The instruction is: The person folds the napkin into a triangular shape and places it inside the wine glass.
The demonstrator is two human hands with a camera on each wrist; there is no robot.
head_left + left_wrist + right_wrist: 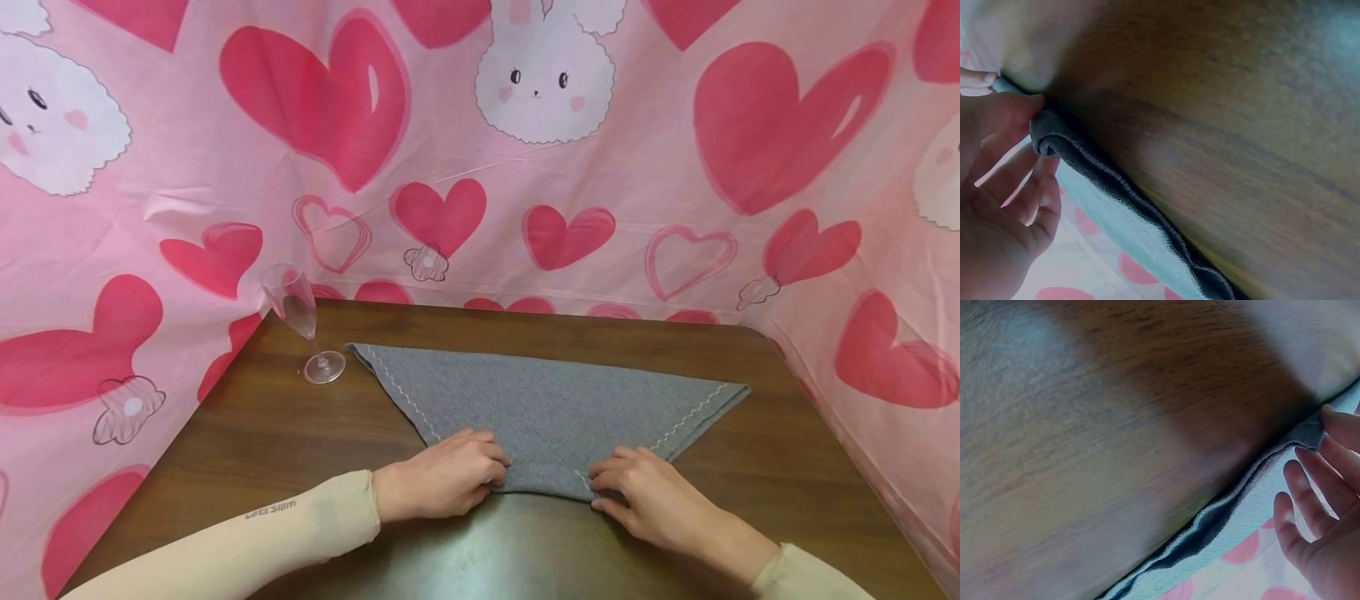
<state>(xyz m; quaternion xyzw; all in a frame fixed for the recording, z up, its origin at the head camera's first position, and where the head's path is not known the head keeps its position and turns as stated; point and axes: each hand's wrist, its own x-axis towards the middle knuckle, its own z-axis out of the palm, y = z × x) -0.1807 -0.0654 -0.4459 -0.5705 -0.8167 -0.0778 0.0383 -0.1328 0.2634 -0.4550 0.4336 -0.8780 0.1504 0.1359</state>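
cloth: a grey cloth (547, 408) is laid flat on the brown worktop (262, 433) as a triangle, its long edge away from the person, its point near the hands.
left hand: the left hand (442, 479) is set at the near tip; its grip is closed on a rolled bit of the cloth edge, pinched between thumb and fingers, apparently so the roll stays tight.
right hand: the right hand (645, 496) is placed on the same tip; the cloth edge is touched by curled fingertips, but whether it is pinched cannot be told.
glass: a tall stemmed glass (300, 321) is stood at the far left, apart from the cloth.
views: the rolled hem (1047, 140) is shown only by the left wrist view; the overall triangle and glass are shown only by the head view.
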